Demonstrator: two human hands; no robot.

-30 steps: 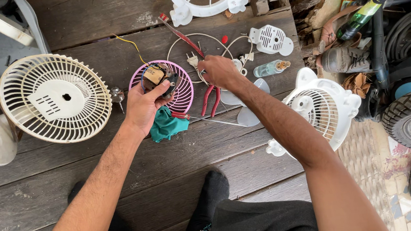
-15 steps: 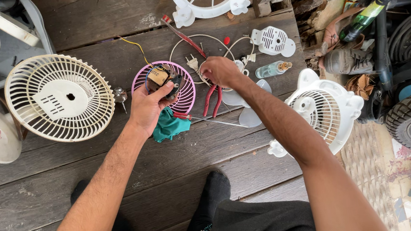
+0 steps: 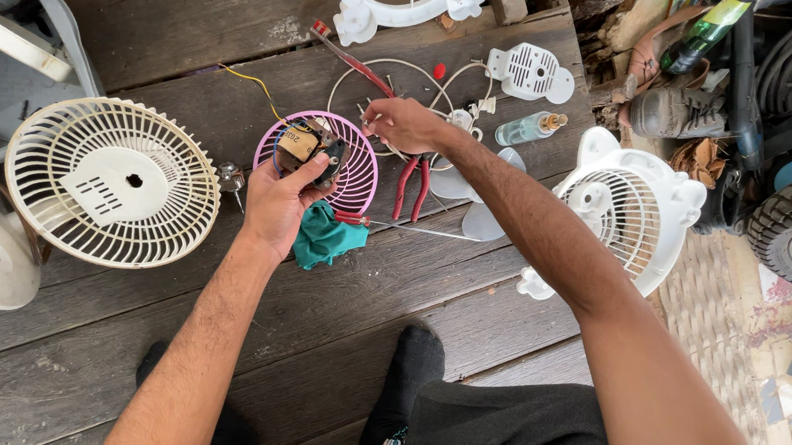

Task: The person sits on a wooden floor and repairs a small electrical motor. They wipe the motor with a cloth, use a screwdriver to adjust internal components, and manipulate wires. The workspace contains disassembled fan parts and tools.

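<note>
Wooden planks (image 3: 204, 38) held scattered fan parts. The left hand (image 3: 283, 199) gripped a small motor (image 3: 310, 149) over a pink grille (image 3: 357, 173); the right hand (image 3: 406, 125) pinched something too small to tell, near red pliers (image 3: 410, 190).

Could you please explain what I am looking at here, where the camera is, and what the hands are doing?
The one view comes from a camera on the person's head, looking down at bare arms over a plank floor. The left hand holds a small fan motor above a pink grille. The right hand reaches among wires beside red pliers. Around lie a white grille, a green cloth, a white fan housing and a small bottle.
</note>
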